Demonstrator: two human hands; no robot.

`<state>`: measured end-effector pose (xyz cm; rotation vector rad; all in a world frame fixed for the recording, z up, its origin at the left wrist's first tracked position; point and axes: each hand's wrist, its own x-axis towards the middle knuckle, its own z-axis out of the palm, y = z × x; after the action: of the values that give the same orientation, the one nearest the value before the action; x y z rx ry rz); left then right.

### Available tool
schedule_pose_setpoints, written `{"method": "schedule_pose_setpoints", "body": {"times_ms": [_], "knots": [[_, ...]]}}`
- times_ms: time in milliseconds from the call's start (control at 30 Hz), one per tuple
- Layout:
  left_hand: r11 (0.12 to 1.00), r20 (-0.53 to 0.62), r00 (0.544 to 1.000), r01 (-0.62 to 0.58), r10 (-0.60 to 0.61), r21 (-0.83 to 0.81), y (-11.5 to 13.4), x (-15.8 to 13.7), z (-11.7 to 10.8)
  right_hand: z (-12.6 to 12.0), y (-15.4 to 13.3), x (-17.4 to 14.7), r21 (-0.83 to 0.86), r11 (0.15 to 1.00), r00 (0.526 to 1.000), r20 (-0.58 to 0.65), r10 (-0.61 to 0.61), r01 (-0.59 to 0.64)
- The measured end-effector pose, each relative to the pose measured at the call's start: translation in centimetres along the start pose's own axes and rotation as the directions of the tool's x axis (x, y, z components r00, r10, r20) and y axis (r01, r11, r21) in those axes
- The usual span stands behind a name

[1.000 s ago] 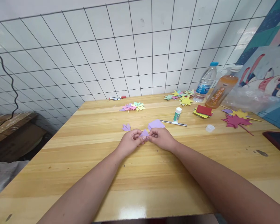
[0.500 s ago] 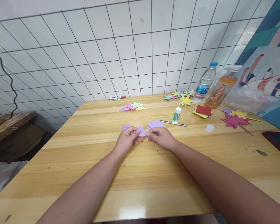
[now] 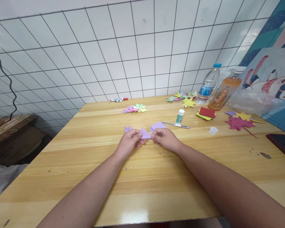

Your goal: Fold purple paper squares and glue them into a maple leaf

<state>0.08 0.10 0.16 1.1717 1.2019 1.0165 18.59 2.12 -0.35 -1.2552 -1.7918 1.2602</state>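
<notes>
In the head view, the folded purple paper (image 3: 144, 134) is at the centre of the frame, gripped between the left hand's (image 3: 127, 142) thumb and fingers, while the right hand (image 3: 167, 140) pinches its right-hand corner. Uneven pulling between the two pinches could tear or skew the paper, and a careless right knuckle could push the purple sheets (image 3: 157, 125) just beyond it against the pen (image 3: 177, 125).

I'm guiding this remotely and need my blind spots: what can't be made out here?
Head view:
Folded purple paper: left end, covered by the left hand.
Purple sheets: near corner, covered by the right hand.
Small purple piece: partly hidden by the left hand.
Dark flat object: cut off by the right edge.
</notes>
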Motion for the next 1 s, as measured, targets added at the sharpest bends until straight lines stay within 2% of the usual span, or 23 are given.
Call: {"method": "schedule_pose_setpoints", "body": {"times_ms": [167,333,467,633,700,867,1000], "knots": [[0.994,0.070,0.997,-0.022,0.015,0.107,-0.07,-0.11,0.17,0.24,0.12,-0.11,-0.020,0.992,0.991,-0.049,-0.127,0.127],[0.971,0.173,0.984,-0.075,0.036,0.227,-0.19,-0.52,0.64,0.72,0.02,-0.04,-0.083,0.980,0.979,-0.079,-0.187,0.180],[0.967,0.198,0.980,-0.085,0.037,0.239,-0.25,-0.55,0.61,0.86,0.26,0.19,-0.090,0.970,0.964,-0.120,-0.237,0.227],[0.973,0.170,0.985,-0.025,-0.015,0.231,0.11,-0.51,0.56,0.72,0.34,0.09,-0.115,0.926,0.921,-0.112,-0.373,0.360],[0.977,0.166,0.985,-0.002,-0.035,0.214,0.34,-0.53,0.55,0.66,0.27,-0.05,-0.125,0.921,0.919,-0.096,-0.382,0.370],[0.984,0.191,0.980,0.019,-0.053,0.175,0.60,-0.48,0.35,0.57,0.14,-0.31,-0.093,0.950,0.952,-0.039,-0.302,0.298],[0.986,0.218,0.974,0.021,-0.057,0.164,0.45,-0.31,0.11,0.53,-0.05,-0.38,-0.147,0.934,0.940,-0.049,-0.336,0.326]]}}
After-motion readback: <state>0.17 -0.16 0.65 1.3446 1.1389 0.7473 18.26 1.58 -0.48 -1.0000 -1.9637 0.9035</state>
